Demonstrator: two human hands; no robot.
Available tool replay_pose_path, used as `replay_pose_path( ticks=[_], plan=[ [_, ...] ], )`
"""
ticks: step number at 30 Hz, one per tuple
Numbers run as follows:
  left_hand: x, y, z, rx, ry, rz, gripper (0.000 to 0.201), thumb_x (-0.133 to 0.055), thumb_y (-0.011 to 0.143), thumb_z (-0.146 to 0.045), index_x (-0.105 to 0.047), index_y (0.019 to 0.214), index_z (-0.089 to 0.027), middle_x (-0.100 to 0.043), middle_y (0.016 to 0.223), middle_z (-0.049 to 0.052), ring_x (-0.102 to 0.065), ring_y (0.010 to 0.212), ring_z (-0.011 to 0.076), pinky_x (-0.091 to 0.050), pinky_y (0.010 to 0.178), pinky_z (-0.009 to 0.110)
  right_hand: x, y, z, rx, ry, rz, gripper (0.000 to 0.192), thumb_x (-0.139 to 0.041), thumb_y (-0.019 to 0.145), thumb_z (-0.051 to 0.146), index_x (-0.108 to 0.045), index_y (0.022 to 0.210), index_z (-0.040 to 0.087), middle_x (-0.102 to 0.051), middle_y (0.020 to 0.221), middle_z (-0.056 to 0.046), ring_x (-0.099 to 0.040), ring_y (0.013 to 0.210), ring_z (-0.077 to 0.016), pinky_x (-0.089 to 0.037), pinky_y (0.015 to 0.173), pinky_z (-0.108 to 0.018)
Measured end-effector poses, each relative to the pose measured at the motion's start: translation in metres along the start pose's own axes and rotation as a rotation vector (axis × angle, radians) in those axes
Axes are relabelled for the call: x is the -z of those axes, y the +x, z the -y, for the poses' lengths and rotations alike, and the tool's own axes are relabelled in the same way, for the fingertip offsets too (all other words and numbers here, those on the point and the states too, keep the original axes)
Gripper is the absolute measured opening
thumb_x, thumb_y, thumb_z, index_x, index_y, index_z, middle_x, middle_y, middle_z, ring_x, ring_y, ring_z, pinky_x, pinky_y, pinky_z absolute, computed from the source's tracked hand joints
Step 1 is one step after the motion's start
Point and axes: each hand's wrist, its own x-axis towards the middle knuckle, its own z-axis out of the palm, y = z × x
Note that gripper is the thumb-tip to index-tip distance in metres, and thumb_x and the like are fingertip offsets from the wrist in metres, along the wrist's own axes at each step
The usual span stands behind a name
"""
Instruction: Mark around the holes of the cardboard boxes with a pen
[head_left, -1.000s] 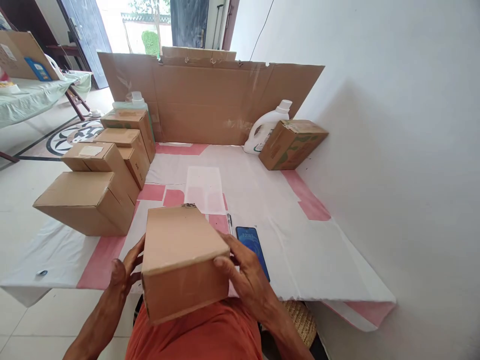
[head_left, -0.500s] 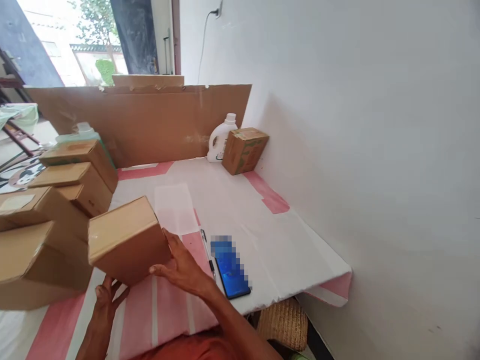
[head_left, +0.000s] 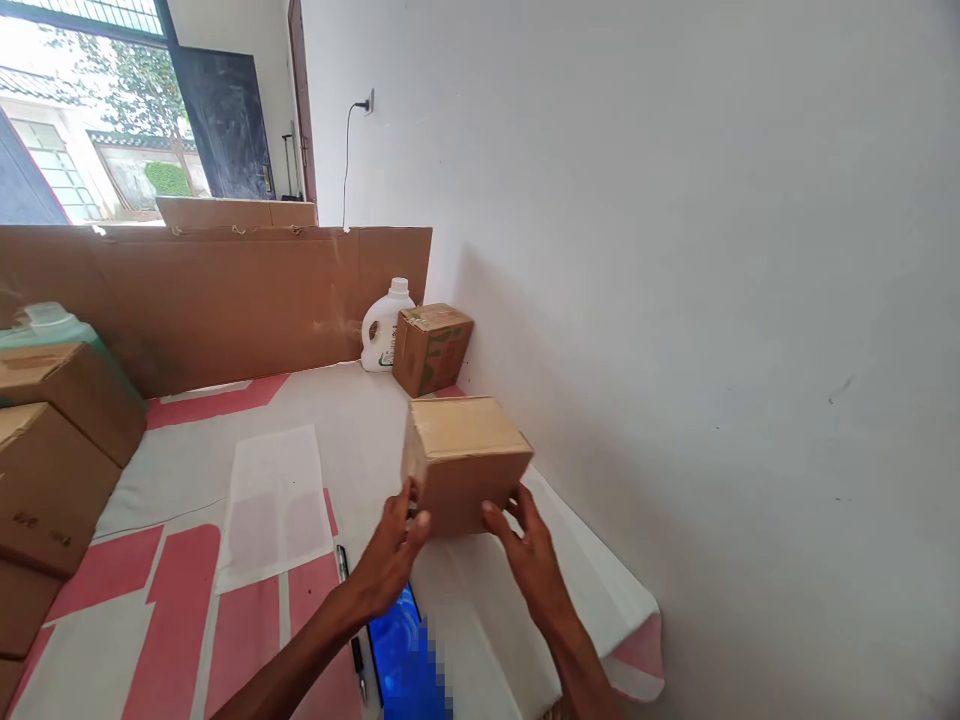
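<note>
Head view: both hands (head_left: 397, 560) grip a plain, square-edged cardboard box (head_left: 465, 460).

two bare forearms, no sleeves; left hand (head_left: 390, 560), right hand (head_left: 534, 560), ringless
</note>
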Motion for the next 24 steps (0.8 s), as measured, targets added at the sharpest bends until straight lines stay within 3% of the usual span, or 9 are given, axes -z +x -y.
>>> replay_pose_path(
  ticks=[3,7,12,16,21,24],
  plan=[
    [-0.030,0.038,0.001,0.120,-0.037,0.151,0.110,-0.033,0.096,-0.090,-0.018,0.175,-0.015,-0.029,0.176,0.024,-0.033,0.163,0.0362,-0.030,0.133,0.050,0.032,0.024,-0.017,-0.015,-0.004,-0.034,0.073,-0.072,0.092,0.067,-0.054,0.151,0.027,-0.061,0.155,-0.015,-0.058,0.141,-0.0357,-0.057,0.109,-0.054],
    [-0.045,0.084,0.011,0.159,-0.043,0.142,0.115,-0.036,0.096,-0.089,-0.006,0.176,-0.012,-0.029,0.175,0.025,-0.032,0.163,0.0375,-0.029,0.133,0.047,0.042,0.069,-0.034,-0.033,0.053,-0.049,0.069,-0.079,0.083,0.069,-0.063,0.136,0.027,-0.066,0.147,-0.012,-0.062,0.135,-0.0349,-0.062,0.101,-0.050],
    [-0.038,0.147,0.020,0.151,-0.030,0.083,0.117,-0.039,0.095,-0.089,-0.012,0.175,-0.008,-0.031,0.176,0.025,-0.030,0.163,0.0414,-0.023,0.135,0.049,0.028,0.149,-0.051,-0.041,0.080,-0.109,0.068,-0.078,0.074,0.074,-0.067,0.118,0.023,-0.073,0.133,-0.014,-0.070,0.123,-0.0357,-0.065,0.093,-0.047],
    [-0.028,0.198,0.021,0.139,-0.040,0.061,0.116,-0.043,0.095,-0.087,-0.017,0.175,-0.008,-0.026,0.179,0.023,-0.029,0.165,0.0412,-0.020,0.137,0.050,0.014,0.201,-0.066,-0.027,0.007,-0.197,0.073,-0.073,0.073,0.075,-0.067,0.122,0.021,-0.074,0.130,-0.015,-0.070,0.124,-0.0369,-0.063,0.098,-0.049],
    [-0.024,0.242,0.025,0.130,-0.059,0.036,0.106,-0.048,0.098,-0.080,-0.022,0.174,-0.012,-0.020,0.182,0.022,-0.020,0.169,0.0394,-0.013,0.138,0.056,-0.002,0.226,-0.087,-0.005,-0.189,-0.251,0.077,-0.069,0.079,0.067,-0.062,0.140,0.020,-0.070,0.141,-0.017,-0.063,0.136,-0.0385,-0.055,0.108,-0.050],
    [-0.025,0.253,0.031,0.120,-0.070,0.037,0.113,-0.049,0.096,-0.083,-0.018,0.175,-0.009,-0.017,0.182,0.022,-0.020,0.169,0.0411,-0.014,0.139,0.055,-0.008,0.238,-0.097,-0.022,-0.290,-0.262,0.079,-0.068,0.080,0.064,-0.060,0.145,0.018,-0.068,0.143,-0.019,-0.060,0.138,-0.0418,-0.052,0.111,-0.054]
  ],
)
